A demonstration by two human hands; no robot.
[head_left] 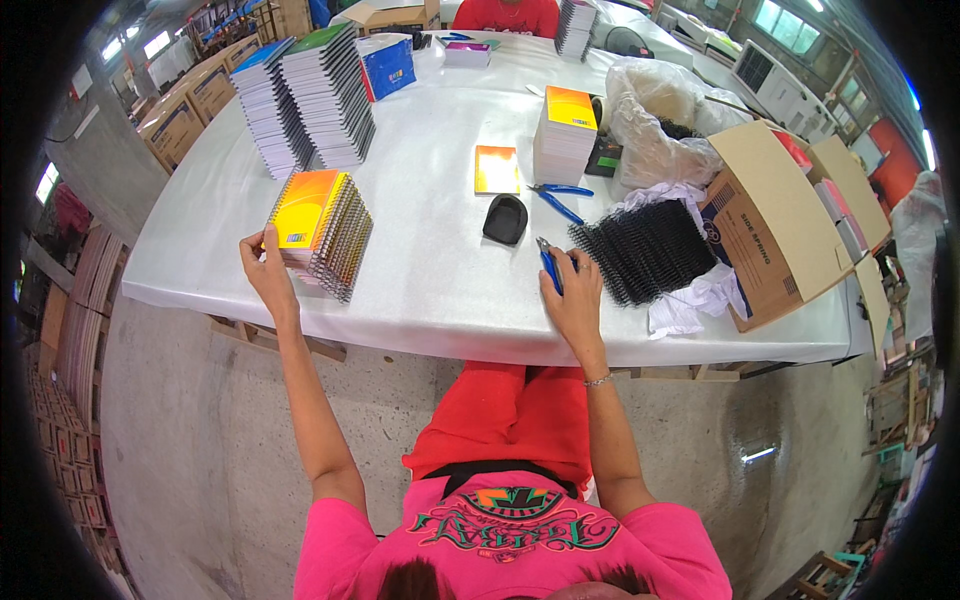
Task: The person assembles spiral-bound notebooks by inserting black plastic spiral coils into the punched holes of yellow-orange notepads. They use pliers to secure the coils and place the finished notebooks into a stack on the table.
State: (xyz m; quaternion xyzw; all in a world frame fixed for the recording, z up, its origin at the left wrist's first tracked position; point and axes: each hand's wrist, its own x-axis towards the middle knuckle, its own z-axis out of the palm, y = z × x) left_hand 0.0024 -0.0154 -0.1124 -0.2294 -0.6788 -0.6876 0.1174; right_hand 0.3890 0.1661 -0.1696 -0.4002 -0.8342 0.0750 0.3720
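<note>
My left hand (265, 268) is at the near left corner of a stack of spiral notebooks (310, 212) with an orange and yellow cover on top. Its thumb presses on the top notebook's corner, and the fingers curl at the side. My right hand (575, 295) is closed round blue-handled pliers (546, 262), resting on the table with the metal jaws pointing away from me. Just right of this hand lies a bundle of black plastic spiral coils (645, 252). A second pair of blue-handled pliers (562, 198) lies beyond, beside a small black container (505, 219).
Tall stacks of spiral notebooks (328, 95) stand at the far left of the white-covered table (430, 270). Near the middle are a single orange notebook or cover (497, 170) and a pile of orange-covered pads (567, 130). An open cardboard box (765, 235) stands right. Across the table sits a person (507, 16).
</note>
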